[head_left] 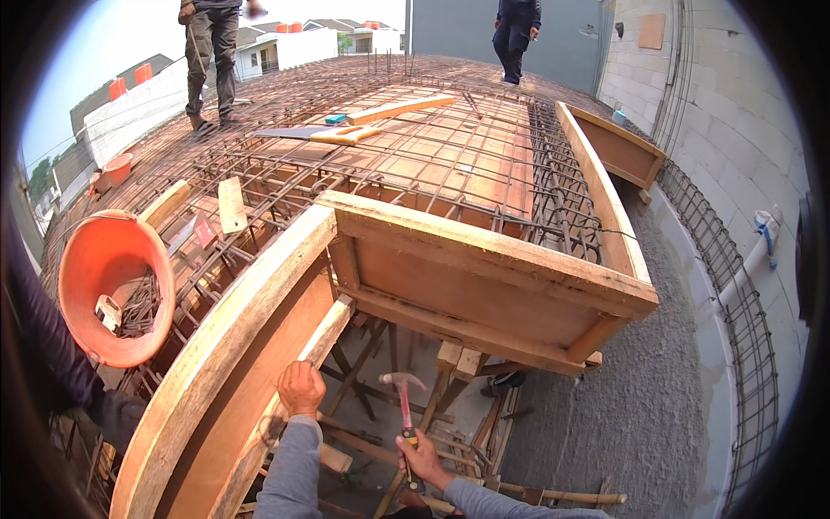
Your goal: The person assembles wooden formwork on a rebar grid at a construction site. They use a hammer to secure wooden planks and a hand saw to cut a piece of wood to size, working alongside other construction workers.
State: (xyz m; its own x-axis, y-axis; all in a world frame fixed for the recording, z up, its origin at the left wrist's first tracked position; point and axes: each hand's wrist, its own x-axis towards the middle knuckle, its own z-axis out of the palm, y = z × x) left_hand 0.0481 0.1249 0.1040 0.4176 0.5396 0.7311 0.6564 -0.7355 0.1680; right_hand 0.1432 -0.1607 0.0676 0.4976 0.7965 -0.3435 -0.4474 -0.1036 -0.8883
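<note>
My left hand (301, 387) is closed and lies against the lower batten (325, 332) of a wooden formwork panel (251, 381). Whatever small thing its fingers may hold is hidden. In my right hand (422, 460) is a claw hammer (406, 405), gripped by its dark, yellow-marked handle with the head up. The hammer head is apart from the wood, to the right of my left hand. At the far end this panel meets a second formwork panel (467, 277) in a corner.
An orange bucket (78, 259) holding nails or metal bits stands left. A handsaw (346, 135) lies on the rebar mesh (415, 164). Below my hands is a deep opening with props and bamboo poles (562, 496). Two people (213, 60) (516, 39) stand at the back; a dark sleeve (52, 337) shows left.
</note>
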